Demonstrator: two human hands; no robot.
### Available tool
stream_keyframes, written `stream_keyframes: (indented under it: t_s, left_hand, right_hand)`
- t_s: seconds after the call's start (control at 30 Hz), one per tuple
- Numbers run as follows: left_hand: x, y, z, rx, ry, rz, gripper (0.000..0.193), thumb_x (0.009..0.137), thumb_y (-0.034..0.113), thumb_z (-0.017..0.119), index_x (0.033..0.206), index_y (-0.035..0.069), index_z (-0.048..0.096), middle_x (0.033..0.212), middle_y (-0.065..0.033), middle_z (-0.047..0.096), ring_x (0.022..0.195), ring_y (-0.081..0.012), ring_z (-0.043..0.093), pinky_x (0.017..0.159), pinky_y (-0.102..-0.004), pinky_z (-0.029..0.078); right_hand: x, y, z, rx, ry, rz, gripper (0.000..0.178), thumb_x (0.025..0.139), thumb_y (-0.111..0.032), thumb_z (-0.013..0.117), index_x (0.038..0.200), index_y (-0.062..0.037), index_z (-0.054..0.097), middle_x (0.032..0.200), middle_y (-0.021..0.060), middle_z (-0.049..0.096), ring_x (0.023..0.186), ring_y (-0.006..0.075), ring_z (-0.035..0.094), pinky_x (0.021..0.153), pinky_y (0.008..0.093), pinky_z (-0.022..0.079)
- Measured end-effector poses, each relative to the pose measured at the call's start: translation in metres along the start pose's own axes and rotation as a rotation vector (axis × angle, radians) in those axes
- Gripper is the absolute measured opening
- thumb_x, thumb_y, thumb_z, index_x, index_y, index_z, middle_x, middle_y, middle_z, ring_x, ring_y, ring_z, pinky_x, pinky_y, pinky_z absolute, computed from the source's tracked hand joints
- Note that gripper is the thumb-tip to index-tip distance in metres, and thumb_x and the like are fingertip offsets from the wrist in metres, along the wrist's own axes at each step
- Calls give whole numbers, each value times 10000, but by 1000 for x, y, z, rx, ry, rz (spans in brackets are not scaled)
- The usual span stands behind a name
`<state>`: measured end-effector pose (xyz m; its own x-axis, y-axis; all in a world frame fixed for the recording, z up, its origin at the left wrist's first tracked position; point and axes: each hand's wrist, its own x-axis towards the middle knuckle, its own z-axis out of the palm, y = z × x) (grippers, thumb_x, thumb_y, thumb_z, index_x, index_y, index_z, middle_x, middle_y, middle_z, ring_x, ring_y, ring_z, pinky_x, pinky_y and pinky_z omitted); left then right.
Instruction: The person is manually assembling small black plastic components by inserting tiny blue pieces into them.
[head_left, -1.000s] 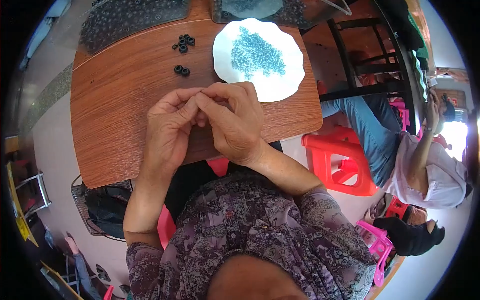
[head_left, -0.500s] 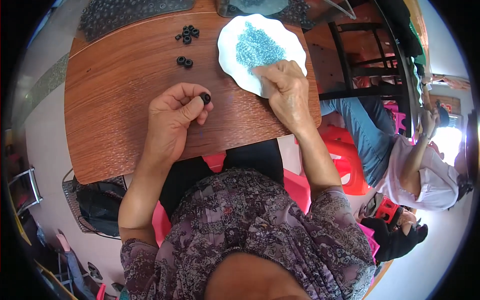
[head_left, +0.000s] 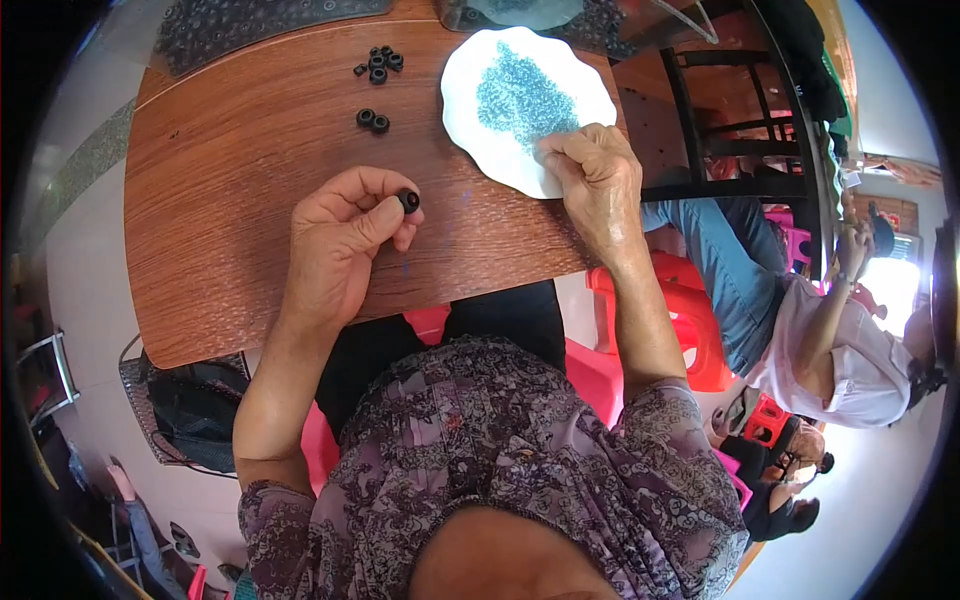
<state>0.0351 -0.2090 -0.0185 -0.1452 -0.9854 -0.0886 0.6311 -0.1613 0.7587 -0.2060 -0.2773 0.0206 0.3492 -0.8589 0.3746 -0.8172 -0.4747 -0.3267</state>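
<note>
Between thumb and fingers, my left hand [head_left: 350, 225] pinches a small black ring-shaped piece [head_left: 408, 199] with a hole through it, held just above the wooden table. My right hand [head_left: 600, 180] reaches over the lower right of a white scalloped plate [head_left: 465, 115]; its thumb and forefinger are pressed together, and whatever lies between them is too small to make out. A heap of tiny blue-green beads [head_left: 522, 95] covers the plate's middle. Two black ring pieces [head_left: 372, 121] lie beyond my left hand, with a cluster of several more [head_left: 379, 64] farther back.
Clear containers of black pieces [head_left: 260, 30] stand along the far edge of the brown table [head_left: 220, 230]. A black bag in a basket [head_left: 195, 415] is below left. To the right are a red stool [head_left: 690, 330] and a seated person [head_left: 840, 350].
My right hand has drawn back from the bead heap, slightly right and toward me. The left hand keeps its pinch on the black piece, nearly still.
</note>
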Motion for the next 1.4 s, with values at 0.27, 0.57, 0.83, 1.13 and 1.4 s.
stream_keyframes:
  t_s: [0.27,0.57,0.83,1.13,1.4]
  left_hand:
    - [0,-1,-2,-21,-10,11,132,870,36,588,964,-55,605,844,-96,624,698,-112,563,628,-222,459]
    - [0,0,0,16,-1,-16,157,859,79,612,949,-46,577,834,-94,602,695,-143,541,648,-257,442]
    - [0,-1,0,-31,5,-3,133,863,34,600,965,-51,609,832,-87,628,688,-104,558,619,-217,454]
    - [0,-1,1,-19,2,23,135,855,36,612,958,-52,612,830,-90,630,679,-101,552,613,-212,454]
    - [0,-1,-3,16,-28,23,171,852,82,624,968,-38,589,853,-95,625,720,-134,569,651,-249,462]
  right_hand:
    - [6,-3,1,-43,-66,-47,157,693,-6,672,847,-24,695,701,108,597,712,250,563,661,339,444]
    - [10,-2,3,-30,-110,-45,97,698,-22,665,792,4,662,717,122,605,733,277,578,680,371,448]
    - [8,-6,-2,-20,-53,-89,104,723,-37,666,798,15,616,755,142,613,727,279,585,652,365,459]
    - [4,-8,-1,102,-49,-19,172,697,85,642,844,13,588,784,98,586,702,196,589,624,310,476]
    - [5,-8,-3,134,-61,-6,131,707,43,638,816,-20,599,771,120,606,743,247,571,649,368,456]
